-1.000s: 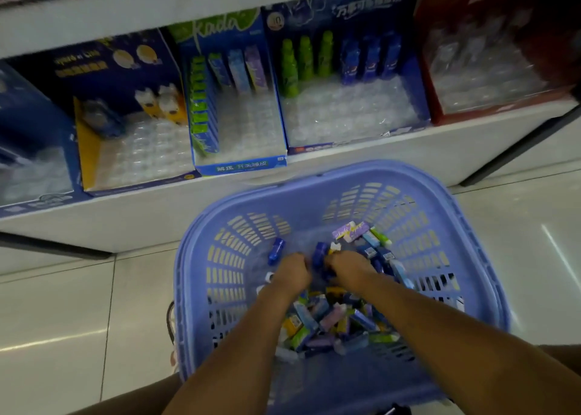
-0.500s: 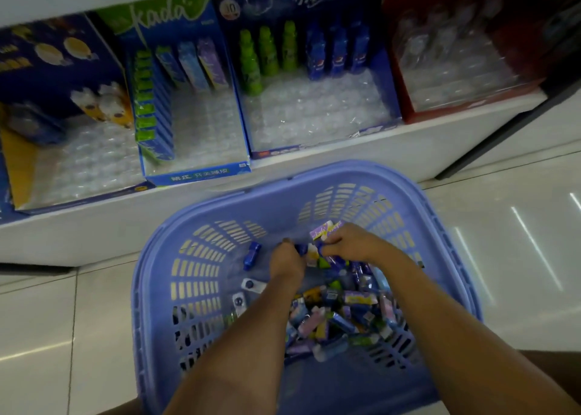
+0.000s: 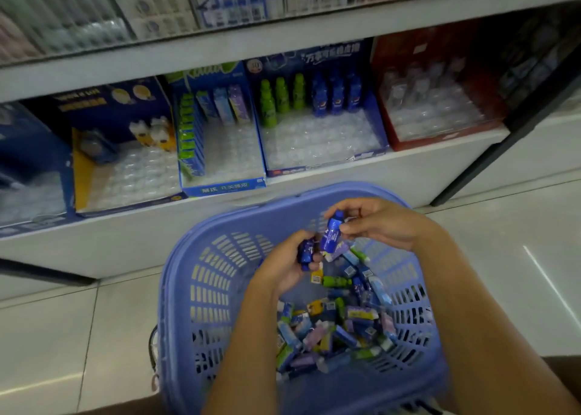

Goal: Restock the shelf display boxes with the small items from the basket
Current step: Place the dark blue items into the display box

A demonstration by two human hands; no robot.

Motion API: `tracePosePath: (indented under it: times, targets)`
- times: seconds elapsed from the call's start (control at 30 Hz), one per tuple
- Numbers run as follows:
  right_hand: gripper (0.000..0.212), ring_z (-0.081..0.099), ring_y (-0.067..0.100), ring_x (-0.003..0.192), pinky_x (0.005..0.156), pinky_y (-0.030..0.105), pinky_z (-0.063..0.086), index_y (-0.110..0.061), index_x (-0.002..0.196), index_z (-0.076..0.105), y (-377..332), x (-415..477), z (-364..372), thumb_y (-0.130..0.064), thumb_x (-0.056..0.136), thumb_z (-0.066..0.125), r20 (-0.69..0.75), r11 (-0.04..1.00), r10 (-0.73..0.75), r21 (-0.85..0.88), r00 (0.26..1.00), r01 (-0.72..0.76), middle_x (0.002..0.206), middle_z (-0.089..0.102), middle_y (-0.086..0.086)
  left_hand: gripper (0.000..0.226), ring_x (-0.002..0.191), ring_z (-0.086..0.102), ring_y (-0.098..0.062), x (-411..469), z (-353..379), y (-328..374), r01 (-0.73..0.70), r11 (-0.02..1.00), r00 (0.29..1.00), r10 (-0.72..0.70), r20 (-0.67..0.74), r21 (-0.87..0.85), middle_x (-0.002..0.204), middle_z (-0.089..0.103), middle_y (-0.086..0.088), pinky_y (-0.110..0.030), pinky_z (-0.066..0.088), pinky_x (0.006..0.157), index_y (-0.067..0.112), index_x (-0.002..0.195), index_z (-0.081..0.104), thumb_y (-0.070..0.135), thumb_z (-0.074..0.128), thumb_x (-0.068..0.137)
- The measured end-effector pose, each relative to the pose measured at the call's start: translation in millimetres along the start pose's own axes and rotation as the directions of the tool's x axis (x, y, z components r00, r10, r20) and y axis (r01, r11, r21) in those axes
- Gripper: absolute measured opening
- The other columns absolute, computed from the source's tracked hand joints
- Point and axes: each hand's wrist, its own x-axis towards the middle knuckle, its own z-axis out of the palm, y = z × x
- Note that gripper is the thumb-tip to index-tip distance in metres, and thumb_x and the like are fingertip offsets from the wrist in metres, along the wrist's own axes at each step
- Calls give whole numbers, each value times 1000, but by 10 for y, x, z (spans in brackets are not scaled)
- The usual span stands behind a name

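Small blue bottle (image 3: 330,237) | pinched near cap by right grip (image 3: 382,223) | second blue bottle (image 3: 305,254) clasped in left grip (image 3: 283,270) | judged light, rigid, slick; body best gripped.

A white shelf (image 3: 125,235) above the pale tiled floor (image 3: 47,336) carries 5 open display boxes side by side: dark blue box (image 3: 28,138), blue-and-yellow box (image 3: 103,106), narrow blue box (image 3: 224,190), wide blue box (image 3: 314,56), red box (image 3: 405,56).
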Motion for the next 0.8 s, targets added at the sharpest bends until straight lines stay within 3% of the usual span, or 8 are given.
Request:
tracePosePath:
  times: [0.1,0.17,0.3,0.43,0.5,0.57,0.7,0.8]
  targets:
    - [29,63,13,89,76,19,52,-9,110,63,-208,-120,63,6,86,56,8,996,-86,-9,996,86,100,61,8,29,50,45,-7,-311,116,198,-146,977,981,122,151,156,69,62,-2,-17,35,43,5,94,64,32,62,85]
    - [29,60,14,88,75,20,51,-9,110,63,-319,-193,123,2,84,59,-4,988,-151,-13,989,151,100,61,8,31,50,44,-6,-473,191,292,-220,943,965,172,199,249,77,71,-3,-16,36,44,6,96,66,31,67,77]
    - [31,63,16,88,76,21,52,-11,109,64,-500,-297,256,-11,78,64,-63,967,-256,-8,965,256,102,68,4,16,52,41,-8,-663,288,418,-357,881,934,339,111,311,85,71,-8,-17,38,47,13,94,70,20,72,81]
    - [19,67,16,75,71,24,56,-16,94,71,-635,-271,414,-19,76,70,-322,946,-324,-85,889,314,91,71,8,18,50,48,1,-727,458,472,-509,692,787,616,-49,512,68,62,7,-11,40,50,19,83,65,16,81,73]
    - [9,68,14,71,69,22,57,-17,89,72,-680,-256,485,-15,79,70,-369,932,-361,-174,856,318,87,71,8,25,54,53,5,-742,504,471,-544,592,702,709,-64,595,72,62,8,-7,41,53,19,84,62,14,82,71]
    - [7,68,10,67,64,18,55,-18,85,72,-722,-249,519,-13,80,72,-399,918,-391,-232,829,322,79,72,1,25,58,54,5,-754,525,468,-566,557,664,745,-63,607,77,63,5,-7,43,56,21,86,60,16,81,72]
    - [6,67,6,64,62,15,53,-18,83,72,-883,-171,449,-14,79,73,-480,903,-430,-247,765,352,71,73,-2,20,54,50,1,-755,578,516,-566,603,674,731,-106,562,70,57,11,-10,43,55,25,94,60,30,74,81]
    - [8,63,7,62,64,16,53,-20,82,69,-1066,-25,154,-12,80,72,-620,865,-501,-341,603,367,75,70,3,29,54,50,-6,-743,591,572,-533,730,758,636,-142,427,71,57,7,-16,44,56,20,104,63,43,62,87]
